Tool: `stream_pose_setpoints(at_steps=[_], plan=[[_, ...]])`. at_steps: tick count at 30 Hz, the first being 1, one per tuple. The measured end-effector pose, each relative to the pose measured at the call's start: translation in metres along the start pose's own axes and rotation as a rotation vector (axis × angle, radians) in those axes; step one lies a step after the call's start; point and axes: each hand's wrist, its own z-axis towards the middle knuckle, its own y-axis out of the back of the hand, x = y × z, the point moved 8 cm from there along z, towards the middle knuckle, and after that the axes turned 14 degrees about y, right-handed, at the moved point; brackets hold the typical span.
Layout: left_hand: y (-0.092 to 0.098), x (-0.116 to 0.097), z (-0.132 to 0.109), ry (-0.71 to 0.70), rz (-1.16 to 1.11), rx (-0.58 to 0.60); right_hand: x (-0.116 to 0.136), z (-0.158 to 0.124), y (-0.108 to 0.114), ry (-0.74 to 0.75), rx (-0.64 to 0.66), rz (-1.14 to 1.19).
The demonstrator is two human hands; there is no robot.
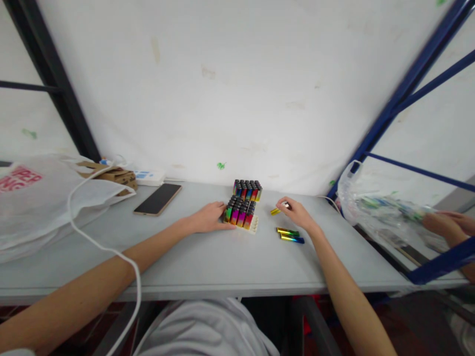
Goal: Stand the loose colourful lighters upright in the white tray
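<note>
My left hand holds the left side of a white tray of lighters, its thumb along the front edge. Several upright lighters, black-topped with shiny green, pink, red and gold bodies, fill most of the tray; holes show along its right side. Pinched between the fingers of my right hand is a gold lighter, tilted, its top partly covered. Nearer to me two loose lighters lie flat: a yellow-green lighter and a yellow-blue lighter. Behind the tray stands a second group of upright lighters.
A smartphone lies left on the grey table. Far left are a white plastic bag and cardboard; a white cable crosses the foreground. Beyond the blue frame, another person's hands are beside clear plastic bags.
</note>
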Motion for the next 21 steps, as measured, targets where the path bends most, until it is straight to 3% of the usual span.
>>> stream_pose_setpoints(at_steps=[5,12,17,21], plan=[[-0.006,0.006,0.003,-0.012,-0.015,-0.017,0.01,0.008,-0.012,-0.038,-0.159,0.218],[-0.006,0.005,0.002,-0.014,0.009,-0.019,0.039,0.008,-0.048,-0.053,-0.094,0.689],[-0.01,0.012,0.003,-0.005,-0.021,-0.023,0.037,0.009,-0.055,-0.135,-0.136,0.567],[-0.013,0.016,0.005,-0.015,-0.019,-0.027,0.035,0.008,-0.048,-0.085,-0.227,0.332]])
